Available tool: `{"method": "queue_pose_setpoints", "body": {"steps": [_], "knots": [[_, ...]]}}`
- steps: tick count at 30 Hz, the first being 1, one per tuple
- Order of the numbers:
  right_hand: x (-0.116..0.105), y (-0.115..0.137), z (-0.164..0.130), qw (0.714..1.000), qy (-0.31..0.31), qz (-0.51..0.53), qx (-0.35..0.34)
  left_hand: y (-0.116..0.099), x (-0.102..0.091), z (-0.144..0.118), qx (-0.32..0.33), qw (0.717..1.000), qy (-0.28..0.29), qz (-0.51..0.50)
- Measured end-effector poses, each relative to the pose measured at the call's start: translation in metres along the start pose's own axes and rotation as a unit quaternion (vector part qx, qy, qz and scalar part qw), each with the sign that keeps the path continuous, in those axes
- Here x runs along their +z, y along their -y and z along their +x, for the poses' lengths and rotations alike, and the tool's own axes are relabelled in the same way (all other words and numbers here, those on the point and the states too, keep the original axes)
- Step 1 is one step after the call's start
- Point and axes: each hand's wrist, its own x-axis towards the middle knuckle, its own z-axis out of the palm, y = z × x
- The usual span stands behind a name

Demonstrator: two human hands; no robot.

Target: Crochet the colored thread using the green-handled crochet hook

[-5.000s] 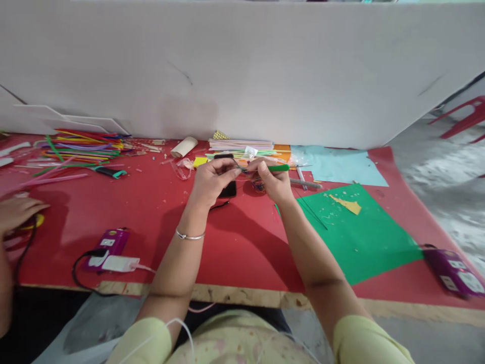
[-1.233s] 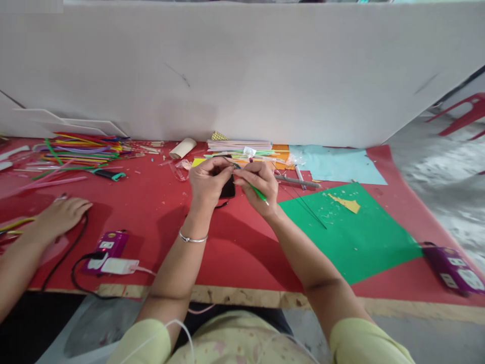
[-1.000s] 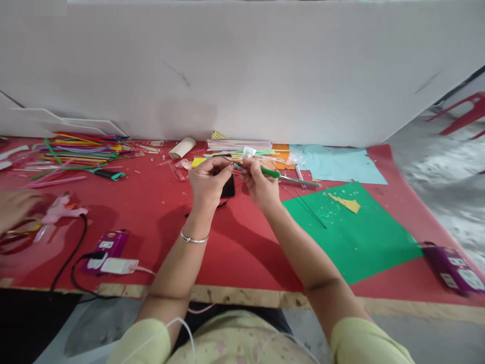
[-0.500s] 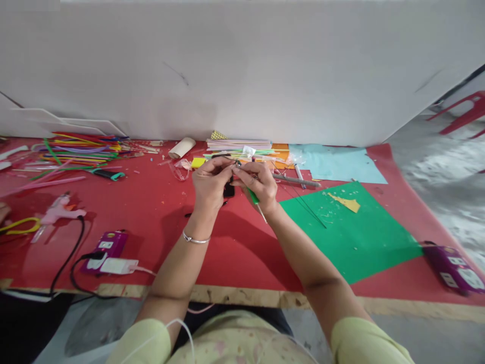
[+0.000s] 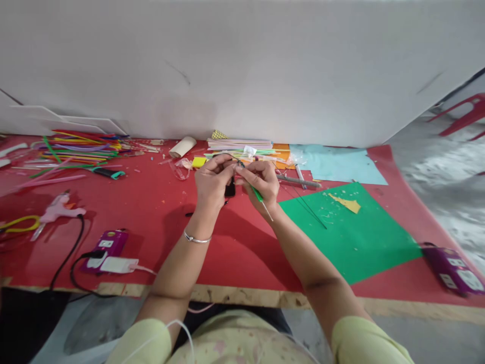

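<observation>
My left hand and my right hand meet over the red table, fingertips pinched together. Between them is a small dark piece, mostly covered by the fingers and too small to name. Tucked in my right palm is a green-handled screwdriver, its thin shaft slanting down to the right. A black object lies beneath the hands, partly hidden. Behind my right hand rests a grey rod, and thin dark wires stretch over the green sheet.
Coloured strips are heaped at the left, with a box cutter nearby. A pink glue gun and purple power strip have trailing cords. Another purple power strip sits right. A cardboard tube lies by the white wall.
Both hands have shifted slightly right, still pinching together. More of the green handle shows, and its shaft has swung a little right. Another person's hand has left the left edge.
</observation>
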Motion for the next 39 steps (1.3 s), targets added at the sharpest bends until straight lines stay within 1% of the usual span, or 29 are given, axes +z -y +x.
{"method": "queue_pose_setpoints", "body": {"steps": [2,5,7,9,12,16,18,22,24,29,34,37,39], "knots": [[0.001,0.002,0.002,0.999,-0.022,0.015,-0.019,-0.002,0.001,-0.002,-0.033,0.999,0.013,-0.014],[0.002,0.006,0.006,0.997,-0.048,0.056,-0.031,-0.009,0.001,-0.003,-0.141,0.987,0.052,-0.065],[0.002,0.008,0.007,0.995,-0.052,0.089,-0.003,-0.015,-0.001,-0.001,-0.202,0.972,0.076,-0.095],[0.003,0.009,0.008,0.991,-0.048,0.119,0.046,-0.020,-0.004,0.001,-0.226,0.963,0.094,-0.113],[0.003,0.006,0.008,0.981,-0.042,0.158,0.103,-0.024,-0.009,0.005,-0.228,0.960,0.113,-0.116],[0.001,0.003,0.010,0.977,-0.023,0.170,0.125,-0.026,-0.013,0.007,-0.213,0.968,0.107,-0.082],[-0.002,0.001,0.013,0.980,-0.004,0.164,0.115,-0.028,-0.014,0.007,-0.206,0.971,0.100,-0.066],[-0.007,-0.002,0.018,0.982,0.019,0.176,0.061,-0.030,-0.015,0.009,-0.203,0.974,0.089,-0.054],[-0.009,-0.005,0.019,0.982,0.031,0.182,0.047,-0.030,-0.016,0.010,-0.202,0.974,0.090,-0.054],[-0.015,-0.010,0.021,0.982,0.072,0.165,0.053,-0.030,-0.019,0.011,-0.200,0.974,0.100,-0.042],[-0.022,-0.007,0.026,0.980,0.108,0.161,0.038,-0.031,-0.021,0.012,-0.179,0.979,0.094,-0.024],[-0.024,-0.005,0.028,0.980,0.121,0.156,0.038,-0.030,-0.021,0.012,-0.171,0.981,0.090,-0.013],[-0.025,-0.005,0.029,0.978,0.118,0.167,0.047,-0.030,-0.021,0.012,-0.169,0.982,0.090,-0.012]]}}
